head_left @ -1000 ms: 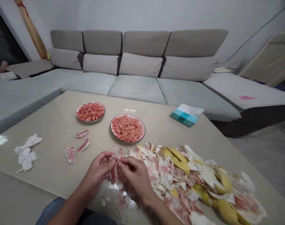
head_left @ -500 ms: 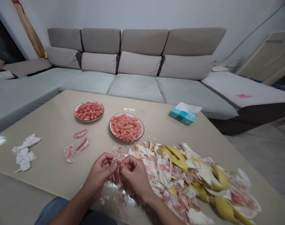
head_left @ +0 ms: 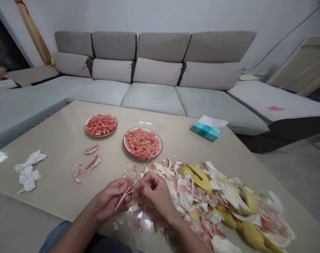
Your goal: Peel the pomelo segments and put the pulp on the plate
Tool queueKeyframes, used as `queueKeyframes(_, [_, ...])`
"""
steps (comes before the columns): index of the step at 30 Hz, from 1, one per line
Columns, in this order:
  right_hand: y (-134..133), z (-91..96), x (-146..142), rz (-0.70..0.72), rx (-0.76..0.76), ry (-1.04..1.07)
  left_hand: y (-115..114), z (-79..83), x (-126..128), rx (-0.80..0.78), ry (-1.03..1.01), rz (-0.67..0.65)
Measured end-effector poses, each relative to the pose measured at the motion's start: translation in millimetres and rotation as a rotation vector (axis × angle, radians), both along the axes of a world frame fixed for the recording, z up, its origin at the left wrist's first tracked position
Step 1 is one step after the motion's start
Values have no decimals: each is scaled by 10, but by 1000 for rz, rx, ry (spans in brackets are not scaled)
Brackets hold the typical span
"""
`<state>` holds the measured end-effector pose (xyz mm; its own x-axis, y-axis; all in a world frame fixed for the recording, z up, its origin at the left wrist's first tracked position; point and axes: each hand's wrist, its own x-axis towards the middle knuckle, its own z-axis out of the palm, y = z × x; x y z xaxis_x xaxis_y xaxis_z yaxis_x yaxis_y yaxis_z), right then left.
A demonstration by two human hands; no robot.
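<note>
Over the near part of the table, my left hand (head_left: 114,197) is closed on a pomelo segment (head_left: 125,195), whose pale membrane edge sticks out between the fingers. My right hand (head_left: 157,193) pinches the thin membrane at the other side of the same segment, close to the left fingertips. To the left lie three unpeeled pomelo segments (head_left: 93,163). Beyond the hands stands a plate of pink pomelo pulp (head_left: 142,143), and farther left is a second plate of redder pulp (head_left: 101,124). Peel and membrane scraps (head_left: 186,196) are heaped beside my right hand.
Thick yellow rind pieces (head_left: 251,233) spread along the table's right side. A blue tissue pack (head_left: 207,129) lies near the far right edge, and crumpled white tissues (head_left: 30,174) lie at the left. Behind the table (head_left: 62,140) runs a grey sofa (head_left: 152,96).
My left hand has turned and shifted slightly left and down. The segment now shows its pale membrane edge, and membrane is stretched between the hands. The plates stay put.
</note>
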<state>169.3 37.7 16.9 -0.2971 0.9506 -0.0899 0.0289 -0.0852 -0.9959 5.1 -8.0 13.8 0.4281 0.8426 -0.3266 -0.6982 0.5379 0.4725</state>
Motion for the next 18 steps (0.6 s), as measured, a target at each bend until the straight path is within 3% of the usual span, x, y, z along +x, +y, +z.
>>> queueKeyframes(7, [3,51,-13,51,92,0,-7,32,-20,-14,60,62])
queueKeyframes(14, [-21,-47,-33,124,86,21,-58,31,95,258,600,132])
queueKeyframes(18, [-19,-70,-28,128,98,12,-25,4,89,291,746,160])
